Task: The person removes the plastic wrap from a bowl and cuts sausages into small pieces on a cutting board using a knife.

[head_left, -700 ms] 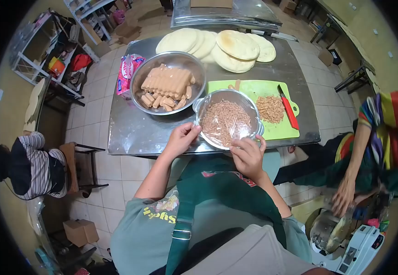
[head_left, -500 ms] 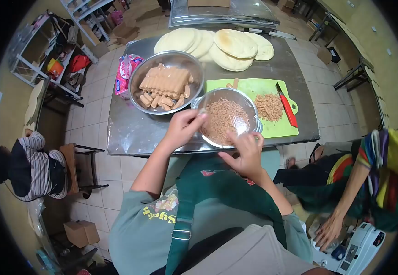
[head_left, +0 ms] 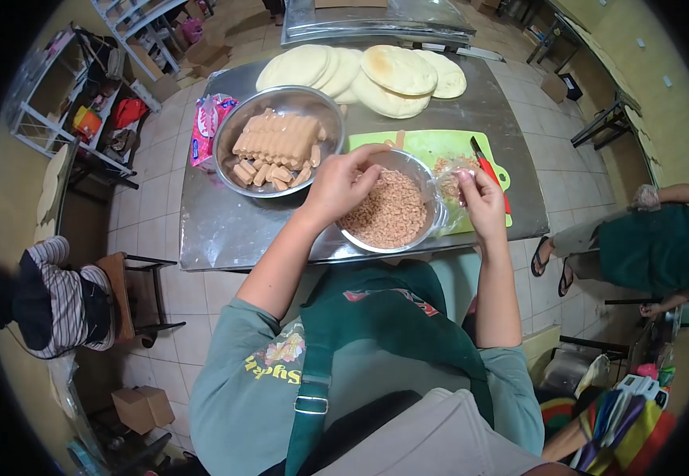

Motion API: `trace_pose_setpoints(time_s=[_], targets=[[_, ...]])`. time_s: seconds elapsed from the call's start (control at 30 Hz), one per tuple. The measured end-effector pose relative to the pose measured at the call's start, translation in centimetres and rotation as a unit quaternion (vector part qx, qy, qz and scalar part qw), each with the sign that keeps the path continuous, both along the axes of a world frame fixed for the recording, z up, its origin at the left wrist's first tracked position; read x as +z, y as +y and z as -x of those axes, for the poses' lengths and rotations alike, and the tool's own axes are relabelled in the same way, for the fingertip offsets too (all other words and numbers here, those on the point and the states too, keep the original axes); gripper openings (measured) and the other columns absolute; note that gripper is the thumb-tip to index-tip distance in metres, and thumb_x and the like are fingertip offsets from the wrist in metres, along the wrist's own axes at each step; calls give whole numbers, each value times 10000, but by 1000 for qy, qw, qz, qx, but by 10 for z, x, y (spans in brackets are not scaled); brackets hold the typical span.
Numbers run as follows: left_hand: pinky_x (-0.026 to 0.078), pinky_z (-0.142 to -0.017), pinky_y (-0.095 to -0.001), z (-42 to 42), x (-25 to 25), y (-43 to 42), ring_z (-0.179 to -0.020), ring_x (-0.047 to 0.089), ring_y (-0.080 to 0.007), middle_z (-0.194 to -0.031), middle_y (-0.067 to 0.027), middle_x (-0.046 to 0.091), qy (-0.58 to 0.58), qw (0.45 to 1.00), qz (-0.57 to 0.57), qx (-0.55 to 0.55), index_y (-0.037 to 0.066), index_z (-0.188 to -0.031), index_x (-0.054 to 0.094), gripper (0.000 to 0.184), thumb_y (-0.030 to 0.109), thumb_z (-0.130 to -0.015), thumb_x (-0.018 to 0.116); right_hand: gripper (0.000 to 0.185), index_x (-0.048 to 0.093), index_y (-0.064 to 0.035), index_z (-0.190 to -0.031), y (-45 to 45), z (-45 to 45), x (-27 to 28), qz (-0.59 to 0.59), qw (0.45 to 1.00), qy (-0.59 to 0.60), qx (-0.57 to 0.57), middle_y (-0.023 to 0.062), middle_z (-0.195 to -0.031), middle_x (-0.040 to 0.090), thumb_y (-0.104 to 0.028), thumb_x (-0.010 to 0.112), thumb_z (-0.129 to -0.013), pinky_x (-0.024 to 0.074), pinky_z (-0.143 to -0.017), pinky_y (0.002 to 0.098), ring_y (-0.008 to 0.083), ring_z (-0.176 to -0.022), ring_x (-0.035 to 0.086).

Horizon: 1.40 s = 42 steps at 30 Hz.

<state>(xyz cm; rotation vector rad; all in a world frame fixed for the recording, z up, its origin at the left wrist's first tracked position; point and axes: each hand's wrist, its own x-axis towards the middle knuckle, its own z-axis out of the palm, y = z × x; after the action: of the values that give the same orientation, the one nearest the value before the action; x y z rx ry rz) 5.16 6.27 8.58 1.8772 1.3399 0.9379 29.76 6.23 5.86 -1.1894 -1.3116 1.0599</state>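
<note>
A metal bowl (head_left: 426, 230) full of small chopped pinkish-brown pieces stands in front of me. My left hand (head_left: 346, 186) is over its upper left rim, fingers curved and thumb apart, with nothing visible in them. To the right of the bowl, my right hand (head_left: 481, 198) pinches a piece of thin clear plastic film (head_left: 447, 208), which hangs beside the bowl's rim. Under the film is a green cutting board (head_left: 459, 143), bearing more chopped pieces and a red-handled knife (head_left: 489, 168). Further left, a larger steel bowl (head_left: 225, 168) holds stacked sausages (head_left: 277, 136) and cut lengths.
Flat round breads (head_left: 392, 79) lie along the table's (head_left: 201, 230) far side. A pink packet (head_left: 208, 131) touches the large bowl's left. A person in a striped top (head_left: 67, 293) is at left; a person in a green apron (head_left: 654, 250) and a colourful sleeve (head_left: 622, 428) are at right.
My right hand has moved right and up from over the bowl, drawing the clear film off it. My left hand has shifted slightly right and up. At right, an aproned person has come into view.
</note>
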Motion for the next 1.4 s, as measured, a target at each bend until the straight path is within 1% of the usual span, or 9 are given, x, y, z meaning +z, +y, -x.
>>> trace_pose_setpoints(time_s=[0.07, 0.27, 0.37, 0.6, 0.73, 0.93, 1.07, 1.3, 1.4], targets=[[483, -732, -283, 4, -6, -3, -815, 638, -186, -896, -116, 656, -1, 999, 26, 22, 72, -1128, 575, 322, 121, -810, 595, 164, 628, -19, -920, 8, -3, -1, 22, 1000, 19, -4, -17, -667, 538, -164, 554, -904, 353, -472, 183, 32, -547, 458], [409, -858, -379, 17, -32, -11, -999, 526, -285, -1023, -107, 581, 62, 974, -212, 49, 79, -1009, 634, 268, 105, -743, 624, 206, 599, -52, -1040, 25, -15, -35, 81, 994, 28, -64, -12, -698, 549, -199, 547, -906, 371, -430, 201, 46, -563, 493], [411, -855, -390, 20, -44, -18, -1020, 516, -300, -1060, -110, 574, 81, 966, -231, 77, 69, -994, 637, 250, 109, -748, 620, 269, 539, -46, -1127, 25, -22, -44, 162, 985, -38, 41, -5, -724, 555, -198, 536, -906, 379, -436, 172, 59, -545, 507], [315, -1007, -345, 11, -81, -23, -1189, 444, -263, -1238, -158, 498, -111, 969, -125, 182, 31, -1102, 566, 283, 108, -831, 599, 217, 607, -7, -939, 4, 4, -27, 221, 960, -113, 132, 17, -783, 592, -206, 563, -863, 435, -531, 229, 68, -595, 511], [312, -1006, -331, 5, -88, -16, -1181, 437, -237, -1259, -140, 471, -277, 936, -119, 183, -2, -1164, 498, 281, 124, -913, 484, 260, 598, 15, -900, 10, 5, -33, 77, 962, -253, 69, 100, -604, 547, -201, 562, -761, 438, -555, 312, 128, -577, 547], [324, -990, -324, 7, -92, -14, -1164, 447, -208, -1263, -115, 475, -319, 921, -129, 183, 15, -1194, 483, 314, 210, -966, 392, 185, 607, -4, -939, 50, -36, -18, 75, 996, -54, -2, 11, -733, 590, -137, 542, -829, 430, -541, 229, 66, -614, 529], [371, -948, -392, -5, -97, -11, -1107, 496, -327, -1163, -195, 531, -81, 984, -120, 101, 3, -1083, 553, 275, 173, -868, 537, 164, 585, -9, -845, 112, -99, -3, -16, 990, -112, -90, 5, -634, 525, -160, 534, -813, 387, -476, 256, 73, -554, 467], [337, -966, -420, -22, -126, -14, -1138, 458, -338, -1184, -181, 512, 60, 993, -84, 65, 29, -1112, 549, 378, 255, -813, 598, 276, 591, 39, -908, 189, -169, 5, -37, 903, -349, -247, 168, -727, 627, -198, 525, -782, 475, -579, 336, 214, -676, 635], [337, -958, -417, -22, -125, -13, -1137, 457, -333, -1182, -171, 513, 54, 993, -73, 73, 29, -1114, 549, 387, 255, -804, 604, 277, 592, 32, -932, 213, -192, -19, 55, 945, -228, -228, 147, -736, 625, -198, 526, -793, 498, -537, 338, 211, -651, 631]])
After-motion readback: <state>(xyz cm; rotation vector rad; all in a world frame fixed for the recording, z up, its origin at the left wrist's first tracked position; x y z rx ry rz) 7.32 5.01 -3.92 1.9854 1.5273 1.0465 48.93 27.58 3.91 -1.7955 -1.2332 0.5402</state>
